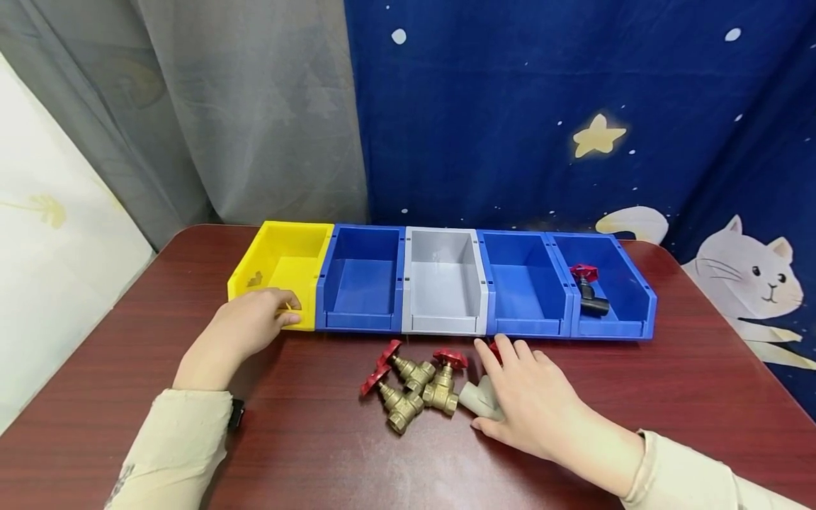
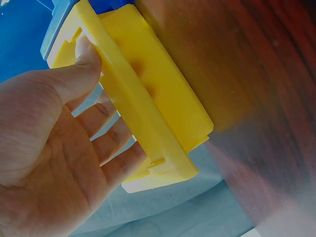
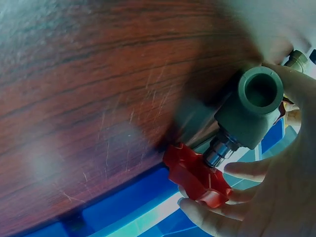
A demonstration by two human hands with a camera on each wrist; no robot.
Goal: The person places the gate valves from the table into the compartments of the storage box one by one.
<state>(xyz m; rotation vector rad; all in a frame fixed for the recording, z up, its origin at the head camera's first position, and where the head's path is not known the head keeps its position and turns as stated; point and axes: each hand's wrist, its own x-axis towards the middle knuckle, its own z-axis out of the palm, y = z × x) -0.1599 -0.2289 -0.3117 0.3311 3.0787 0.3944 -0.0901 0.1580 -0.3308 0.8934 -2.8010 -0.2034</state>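
A grey curtain (image 1: 255,106) hangs beside a cat-printed blue curtain (image 1: 478,106).

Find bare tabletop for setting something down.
Free: reddish wooden tabletop between both cream sleeves, left of the left hand and right of the right hand. Crowded: mid-table, with three red-wheeled brass valves beside the grey plastic valve that hand grips.

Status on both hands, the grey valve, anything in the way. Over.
Left hand gripping yellow bin at front edge. Right hand on grey valve, fingers at red handwheel. Brass valves alongside; nothing visibly blocking.

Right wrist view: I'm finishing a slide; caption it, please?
Right hand curled around a grey valve with a red handwheel.
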